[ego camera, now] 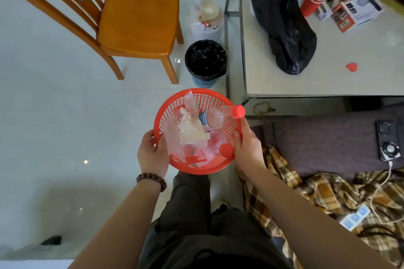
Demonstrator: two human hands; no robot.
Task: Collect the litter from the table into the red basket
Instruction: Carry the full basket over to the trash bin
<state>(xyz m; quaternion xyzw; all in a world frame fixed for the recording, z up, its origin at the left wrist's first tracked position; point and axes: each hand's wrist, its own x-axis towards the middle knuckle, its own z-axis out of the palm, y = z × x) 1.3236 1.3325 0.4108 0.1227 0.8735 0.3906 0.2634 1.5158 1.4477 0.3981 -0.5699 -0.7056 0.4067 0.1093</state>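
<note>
The red basket (197,155) is held by its rim, off the table, over the floor in front of the body. The left hand (153,155) is closed on the near left rim, and the right hand (248,148) is closed on the near right rim, so neither hand is free. Inside the basket lie a crumpled tissue (192,131), clear plastic wrappers (190,102), a flattened bottle with a red label (195,157) and a red cap (226,150). A plastic bottle (220,116) is laid across the far right rim; its long axis runs from the basket's centre outward to the right, with its red-capped neck overhanging the rim just above the right hand. Beyond the basket, a lined waste bin (205,61) stands on the floor near the table (328,81). On the table, ahead and to the right, a small red scrap (351,67) is seen lying apart from a black bag (284,24); it is judged to be the remaining litter. The right hand is the nearer one to it. A reach forward and to the right would be required, with the basket left in the left hand alone.
</note>
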